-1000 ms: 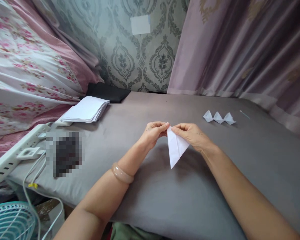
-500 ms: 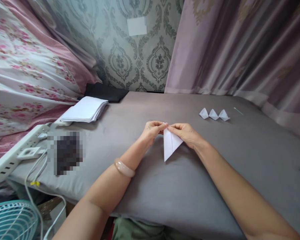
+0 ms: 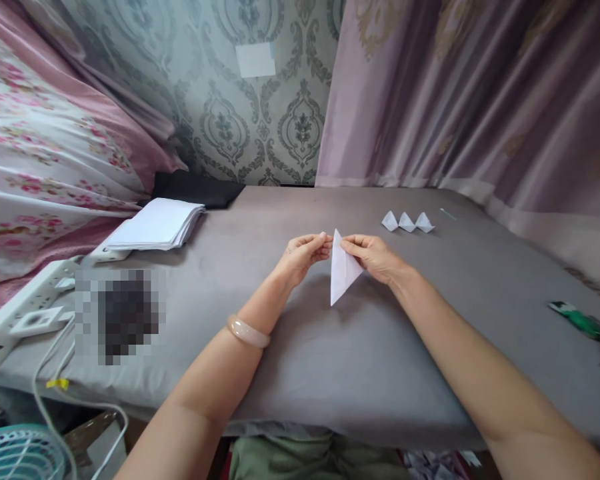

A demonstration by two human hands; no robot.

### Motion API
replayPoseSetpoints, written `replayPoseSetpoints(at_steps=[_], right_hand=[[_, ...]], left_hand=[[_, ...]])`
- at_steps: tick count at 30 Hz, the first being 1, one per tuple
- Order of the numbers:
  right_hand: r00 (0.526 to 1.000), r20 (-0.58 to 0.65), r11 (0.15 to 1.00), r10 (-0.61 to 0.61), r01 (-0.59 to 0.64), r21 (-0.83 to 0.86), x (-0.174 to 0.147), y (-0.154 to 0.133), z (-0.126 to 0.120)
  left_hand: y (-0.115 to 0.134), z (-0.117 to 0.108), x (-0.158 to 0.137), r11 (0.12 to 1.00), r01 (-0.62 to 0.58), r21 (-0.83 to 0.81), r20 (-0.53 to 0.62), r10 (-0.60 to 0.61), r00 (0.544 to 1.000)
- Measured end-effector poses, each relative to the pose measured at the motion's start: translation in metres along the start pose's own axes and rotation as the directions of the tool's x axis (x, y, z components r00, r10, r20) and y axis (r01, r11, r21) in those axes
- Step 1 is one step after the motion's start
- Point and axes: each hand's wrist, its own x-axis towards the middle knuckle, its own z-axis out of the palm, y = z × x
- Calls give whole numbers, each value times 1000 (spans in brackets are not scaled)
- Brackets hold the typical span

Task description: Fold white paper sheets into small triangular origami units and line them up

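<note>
A white sheet of paper folded into a tall triangle (image 3: 344, 270) hangs above the bed-like grey surface, its long point downward and a crease down its face. My right hand (image 3: 375, 257) pinches it at the upper right edge between thumb and fingers. At the paper's left edge is my left hand (image 3: 307, 255), its fingers loosely curled and the thumb raised; it does not grip the paper, and whether a fingertip touches it I cannot tell. Farther back to the right, three small folded white paper pieces (image 3: 407, 222) stand in a row.
A stack of white paper (image 3: 155, 223) lies at the back left, before a black folded item (image 3: 200, 190). Along the left edge run a white power strip (image 3: 27, 310) and cables. A green-and-dark object (image 3: 577, 320) lies at right, a thin stick (image 3: 449, 214) behind. A fan (image 3: 20, 453) stands lower left.
My left hand has come off the paper's top and moved slightly left. The paper's tip now stands up between the hands, held by the right hand alone. The view has shifted right.
</note>
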Motion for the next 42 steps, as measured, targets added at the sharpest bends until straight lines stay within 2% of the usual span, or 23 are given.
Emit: replayPoseSetpoints(at_steps=[4, 12, 15, 18, 21, 24, 26, 30, 32, 33, 35, 37, 39, 42], right_hand=[[997, -79, 994, -23, 32, 109, -4, 6, -8], [989, -130, 988, -75, 91, 122, -8, 10, -17], [986, -137, 989, -98, 111, 94, -7, 13, -19], [982, -160, 991, -105, 117, 64, -8, 14, -18], [975, -192, 993, -113, 114, -7, -11, 11, -14], [958, -225, 979, -178, 149, -140, -13, 8, -9], [946, -233, 962, -225, 177, -210, -14, 6, -7], [929, -204, 923, -308, 239, -301, -14, 4, -5], [912, -171, 885, -373, 294, -362, -15, 2, -3], [893, -161, 852, -420, 327, -409, -17, 2, -1], [839, -163, 760, -520, 367, -536, -21, 1, 5], [789, -193, 667, -583, 329, -669, -25, 4, 13], [780, -210, 611, -590, 261, -747, -27, 10, 23], [788, -210, 574, -579, 212, -791, -26, 19, 36]], left_hand=[[-1, 6, -4, 998, 42, 37, 16, -42, 999], [-10, 16, -10, 991, 111, 80, 118, -120, 986], [-11, 18, -11, 990, 96, 99, 122, -108, 987], [-15, 20, -11, 981, 9, 196, 67, -23, 998], [-21, 19, -9, 918, -115, 380, 21, 116, 993], [-25, 16, -7, 826, -202, 526, 69, 195, 978], [-25, 15, -7, 817, -214, 535, 118, 178, 977], [-23, 15, -9, 891, -121, 438, 214, 27, 976], [-23, 16, -9, 886, -107, 452, 217, 7, 976], [-23, 16, -8, 861, -132, 492, 179, 48, 983], [-22, 14, -7, 753, -206, 624, 57, 219, 974], [-20, 11, -5, 611, -238, 755, -33, 398, 917], [-19, 8, -5, 507, -233, 830, -44, 476, 878], [-20, 7, -5, 446, -244, 861, -10, 494, 869]])
